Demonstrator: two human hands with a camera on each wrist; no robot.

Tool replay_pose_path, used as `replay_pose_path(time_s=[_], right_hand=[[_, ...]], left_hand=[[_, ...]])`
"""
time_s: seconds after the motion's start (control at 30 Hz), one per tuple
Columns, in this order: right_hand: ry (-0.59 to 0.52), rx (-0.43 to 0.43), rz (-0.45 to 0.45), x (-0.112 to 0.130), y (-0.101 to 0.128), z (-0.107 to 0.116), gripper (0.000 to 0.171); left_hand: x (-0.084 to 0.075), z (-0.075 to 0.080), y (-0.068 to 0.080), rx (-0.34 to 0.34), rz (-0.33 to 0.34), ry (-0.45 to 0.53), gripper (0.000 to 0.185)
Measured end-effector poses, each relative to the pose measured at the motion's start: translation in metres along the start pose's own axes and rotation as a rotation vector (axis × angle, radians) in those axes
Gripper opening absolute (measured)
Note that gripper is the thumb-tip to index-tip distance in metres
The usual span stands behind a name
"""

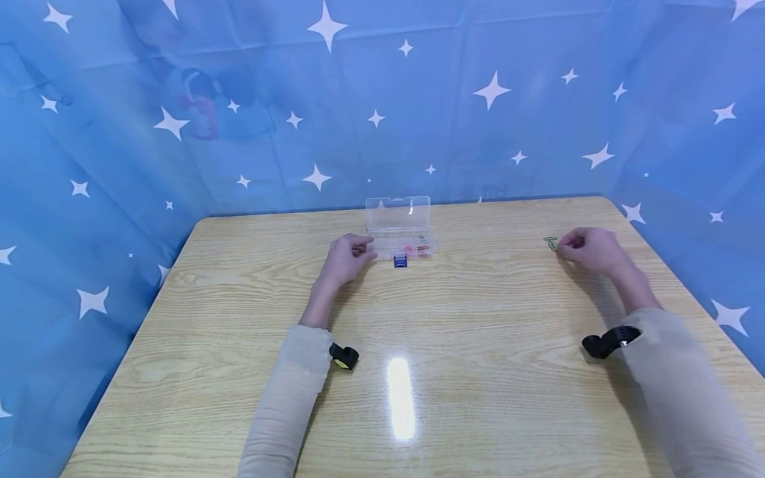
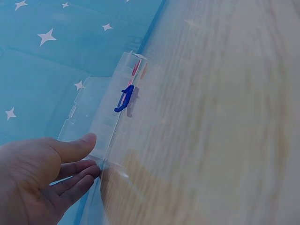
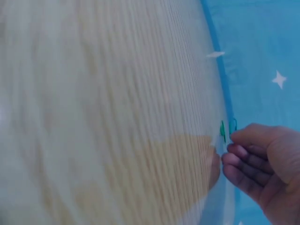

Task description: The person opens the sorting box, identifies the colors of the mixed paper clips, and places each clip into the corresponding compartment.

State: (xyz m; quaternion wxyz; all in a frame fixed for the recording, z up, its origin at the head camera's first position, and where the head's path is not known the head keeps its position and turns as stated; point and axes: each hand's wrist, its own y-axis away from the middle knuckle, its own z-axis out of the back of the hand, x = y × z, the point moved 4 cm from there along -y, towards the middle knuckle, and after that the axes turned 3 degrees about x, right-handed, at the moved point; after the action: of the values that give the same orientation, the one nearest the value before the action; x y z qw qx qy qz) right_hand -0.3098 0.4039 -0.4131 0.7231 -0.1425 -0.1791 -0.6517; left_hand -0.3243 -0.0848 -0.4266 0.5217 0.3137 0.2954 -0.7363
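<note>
The left hand point(image 1: 346, 255) is steadying the open clear box point(image 1: 399, 229) with relaxed fingers — several clips already lying inside. The right hand point(image 1: 588, 249) is pinching the green paper clips point(image 1: 550, 243) on the desk point(image 1: 478, 345) — not yet boxed.

Between my left hand point(image 1: 348, 255) and right hand point(image 1: 588, 249) the table point(image 1: 478, 318) lies bare, giving free passage. Only the open plastic box point(image 1: 402, 232) stands in the way, touching my left fingertips, well left of the green clips point(image 1: 550, 243).
</note>
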Motion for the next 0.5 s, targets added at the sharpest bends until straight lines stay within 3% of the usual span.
replay_pose_path(time_s=[0.5], right_hand=[[-0.046,0.040,0.104,0.054,-0.028,-0.021,0.023]], left_hand=[[0.000,0.000,-0.001,-0.005,0.012,-0.001,0.036]])
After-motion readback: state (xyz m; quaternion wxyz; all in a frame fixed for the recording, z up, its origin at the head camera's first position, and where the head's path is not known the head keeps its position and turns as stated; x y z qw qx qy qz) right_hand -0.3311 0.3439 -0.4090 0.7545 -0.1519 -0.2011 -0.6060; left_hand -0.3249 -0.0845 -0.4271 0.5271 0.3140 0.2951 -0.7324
